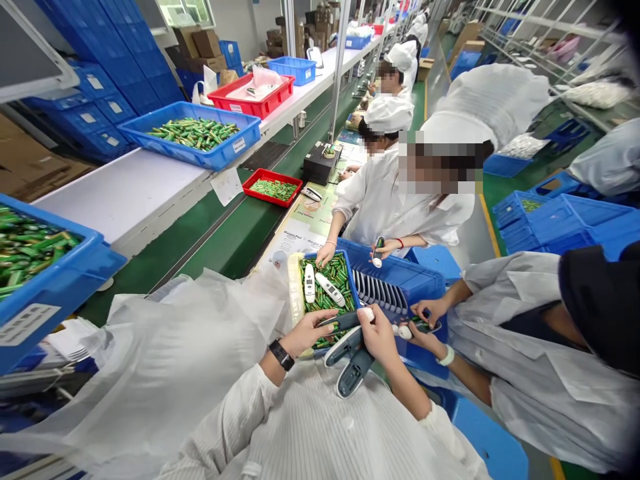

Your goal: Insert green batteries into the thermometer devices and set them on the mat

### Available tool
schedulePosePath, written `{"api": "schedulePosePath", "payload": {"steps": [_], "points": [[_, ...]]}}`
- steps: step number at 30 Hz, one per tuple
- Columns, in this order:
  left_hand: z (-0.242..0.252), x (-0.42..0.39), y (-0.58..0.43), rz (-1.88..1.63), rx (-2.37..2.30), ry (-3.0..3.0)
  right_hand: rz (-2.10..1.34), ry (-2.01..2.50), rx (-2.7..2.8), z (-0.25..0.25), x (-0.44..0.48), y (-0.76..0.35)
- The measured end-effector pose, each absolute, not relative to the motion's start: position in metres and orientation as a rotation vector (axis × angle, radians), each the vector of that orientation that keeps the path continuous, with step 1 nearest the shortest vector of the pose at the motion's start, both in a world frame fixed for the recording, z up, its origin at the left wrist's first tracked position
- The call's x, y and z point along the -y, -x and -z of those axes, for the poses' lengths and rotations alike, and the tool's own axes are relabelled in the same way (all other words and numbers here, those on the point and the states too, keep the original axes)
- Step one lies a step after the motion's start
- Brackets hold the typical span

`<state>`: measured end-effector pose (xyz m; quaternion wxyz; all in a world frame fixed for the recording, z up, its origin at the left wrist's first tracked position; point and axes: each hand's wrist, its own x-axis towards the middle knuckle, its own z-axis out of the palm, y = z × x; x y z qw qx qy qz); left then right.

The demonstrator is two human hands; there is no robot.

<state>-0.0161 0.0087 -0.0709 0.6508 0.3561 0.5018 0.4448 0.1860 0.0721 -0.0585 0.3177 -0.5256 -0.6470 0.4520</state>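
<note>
Wearing striped sleeves [233,413], clasping thermometers [356,375] in the right hand [381,337] above the tub [353,280], pinching the top one's end with the left hand [304,333]. Probably standing partway: showing an open bay on the lowest, seeing two lying face up on batteries [341,272], leaving a row in the crate [425,280]. Looking out past a green belt [200,243], white shelf [85,203], co-workers [373,190].

White shelf [113,197] beneath large blue bin [200,157], red bin [270,100] and smaller blue bin [300,75].
</note>
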Motion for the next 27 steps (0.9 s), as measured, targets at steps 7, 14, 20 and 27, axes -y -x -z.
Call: {"api": "schedulePosePath", "payload": {"steps": [7, 14, 20, 27], "points": [[0.06, -0.016, 0.009, -0.943, -1.142, -0.956, -1.135, 1.362, 1.755, 0.049, -0.077, -0.189], [0.06, -0.017, 0.009, -0.891, -1.129, -1.032, -1.138, 1.341, 1.78, 0.054, -0.075, -0.189], [0.101, -0.014, 0.023, -0.844, -1.356, -1.334, -1.073, 1.401, 1.798, 0.056, -0.077, -0.2], [0.135, -0.015, 0.018, -0.257, -1.706, -2.031, -0.899, 1.554, 1.794, 0.057, -0.091, -0.223]]}}
